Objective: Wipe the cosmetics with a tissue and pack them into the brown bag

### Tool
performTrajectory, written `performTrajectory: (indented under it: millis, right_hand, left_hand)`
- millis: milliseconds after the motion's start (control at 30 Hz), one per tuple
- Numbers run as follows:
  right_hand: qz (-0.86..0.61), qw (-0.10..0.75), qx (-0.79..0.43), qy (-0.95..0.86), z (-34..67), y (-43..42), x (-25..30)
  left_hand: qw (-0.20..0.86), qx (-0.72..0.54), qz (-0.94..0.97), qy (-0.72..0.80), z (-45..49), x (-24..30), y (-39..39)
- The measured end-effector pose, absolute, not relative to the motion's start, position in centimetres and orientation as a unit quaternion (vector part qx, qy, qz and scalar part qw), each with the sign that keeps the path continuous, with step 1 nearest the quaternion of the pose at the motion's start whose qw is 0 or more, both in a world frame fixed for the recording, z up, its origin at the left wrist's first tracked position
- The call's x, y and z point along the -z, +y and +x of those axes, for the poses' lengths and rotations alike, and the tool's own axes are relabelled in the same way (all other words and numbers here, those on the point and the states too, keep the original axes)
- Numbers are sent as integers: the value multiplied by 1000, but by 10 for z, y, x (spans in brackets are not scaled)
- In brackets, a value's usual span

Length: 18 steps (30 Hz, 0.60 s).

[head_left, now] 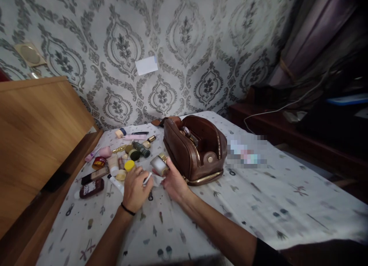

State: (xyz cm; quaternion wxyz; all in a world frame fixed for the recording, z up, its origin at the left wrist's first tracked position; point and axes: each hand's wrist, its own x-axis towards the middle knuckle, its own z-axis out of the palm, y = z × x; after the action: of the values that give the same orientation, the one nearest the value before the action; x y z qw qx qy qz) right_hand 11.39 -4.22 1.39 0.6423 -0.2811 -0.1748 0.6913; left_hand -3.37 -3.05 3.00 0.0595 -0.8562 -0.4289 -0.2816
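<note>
My right hand grips a small rectangular glass bottle with a gold cap, much like a perfume bottle. Close beside it, my left hand is closed on a thin white wipe, which reaches across toward the right fingers. Just behind the right hand stands a brown leather toiletry bag, unzipped, with a few items showing inside. Left of the hands lie cosmetics, among them a yellow-lidded jar, a white tube and a dark green bottle.
A patterned white cloth covers the table. More cosmetics lie at the left, including a dark red bottle. A wooden panel borders that side. Right of the bag is a blurred-out item; a white cable hangs beyond.
</note>
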Motion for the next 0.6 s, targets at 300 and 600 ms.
performTrajectory:
  millis: [300, 600]
  right_hand:
    - [-247, 663, -696, -125, 117, -43, -18]
    - [-266, 655, -686, -173, 112, -45, -16]
  left_hand:
    - [40, 164, -859, -483, -41, -25, -23]
    - [1, 378, -843, -384, -36, -29, -30]
